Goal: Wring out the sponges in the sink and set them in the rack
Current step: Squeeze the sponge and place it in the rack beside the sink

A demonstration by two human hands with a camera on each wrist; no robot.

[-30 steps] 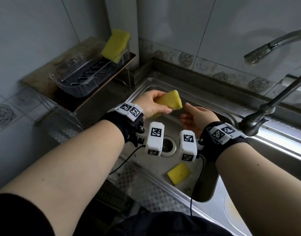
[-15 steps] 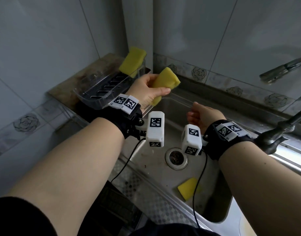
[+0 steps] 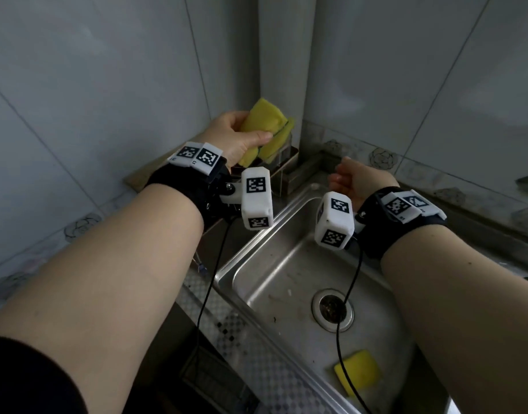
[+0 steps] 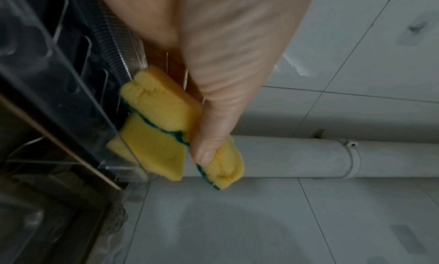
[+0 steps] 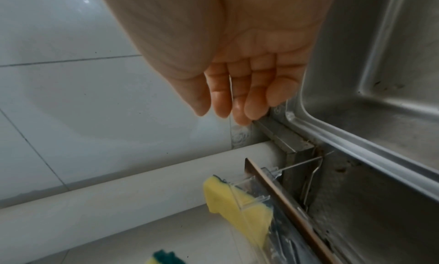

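Head view: the left hand [image 3: 236, 135] grips a folded yellow sponge with a green scouring face [image 3: 264, 122] beside a second yellow sponge [image 3: 279, 141] standing in the clear plastic drying rack [image 3: 282, 150]. The right hand [image 3: 356, 180], holding nothing, hovers over the stainless steel sink [image 3: 274, 264]. A third yellow sponge [image 3: 358, 372] lies on the basin floor near the round drain [image 3: 331, 309].
Left wrist view: thumb and fingers squeeze the held sponge [image 4: 166, 106] against the racked one [image 4: 152, 147].
Right wrist view: fingers [image 5: 251, 91] hang loose and bare above the sink's corner.
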